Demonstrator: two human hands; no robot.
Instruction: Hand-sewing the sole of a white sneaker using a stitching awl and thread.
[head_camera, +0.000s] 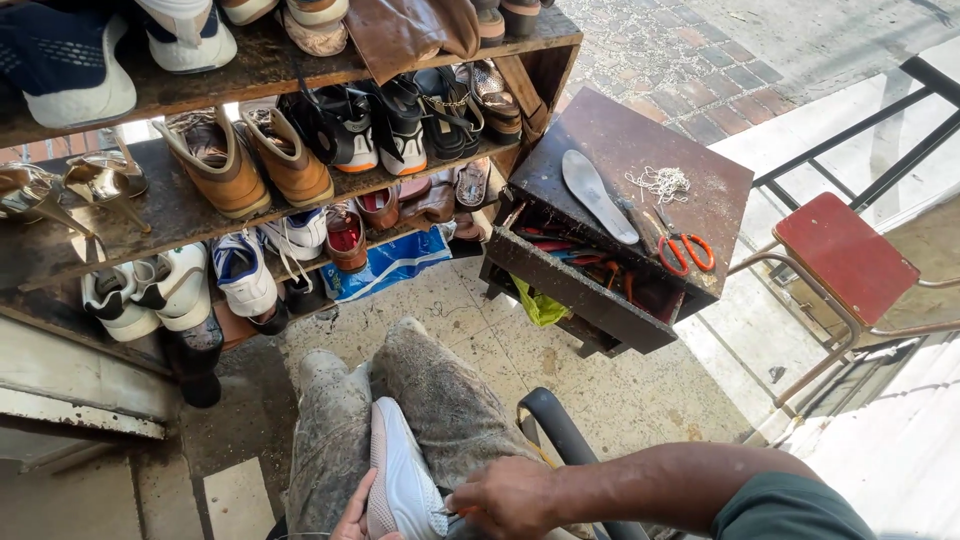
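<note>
**Holding a white shoe on the lap: stock of the cobbler's corner**

Item 1. White shoe (403, 480), lying sole-side up across the person's knees, toe towards the bottom edge of the view.

Item 2. Left hand (352, 515), cupped under the shoe's side, fingers gripping it; partly cut off by the frame.

Item 3. Right hand (505, 497), clenched against the shoe's edge, pinching something small; what it is cannot be told.

Item 4. Step in hand, by judgement: work on the seam between sole and upper. The next move calls for a steady left grip while the right hand works along the edge.

Item 5. Dark wooden table (720, 205), tilted, bearing a grey insole (598, 195), orange-handled scissors (684, 248) near its right corner, and a tangle of white thread (660, 182).

Item 6. Wooden shelves (180, 205), crowded with shoes, including tan boots (245, 160).

Item 7. Red stool (845, 255), right of the table.
</note>
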